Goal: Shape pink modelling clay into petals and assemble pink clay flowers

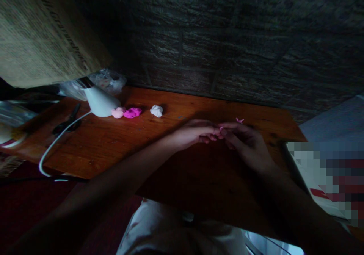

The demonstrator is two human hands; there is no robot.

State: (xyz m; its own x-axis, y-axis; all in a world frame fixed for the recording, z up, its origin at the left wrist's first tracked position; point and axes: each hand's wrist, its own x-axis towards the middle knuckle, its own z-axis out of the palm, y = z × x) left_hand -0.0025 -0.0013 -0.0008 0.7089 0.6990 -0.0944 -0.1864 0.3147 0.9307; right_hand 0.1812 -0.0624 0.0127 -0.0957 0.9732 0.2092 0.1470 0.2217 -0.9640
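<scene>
Above the wooden table, my left hand (193,133) and my right hand (250,143) meet at their fingertips. Pinched between them is a small bit of pink modelling clay (221,129), mostly covered by the fingers. A thin, branching pink clay piece (240,121) lies on the table just beyond my right hand. Farther left sit a white clay lump (156,111), a magenta clay lump (132,113) and a pale pink clay lump (118,112); the last two touch.
A lamp with a white base (101,101) and a printed shade (48,35) stands at the left. Near its white cable (52,145) lie dark scissors (68,122). Clear plastic bags (109,80) rest behind the lamp. A dark brick-patterned wall (199,46) borders the table (119,145).
</scene>
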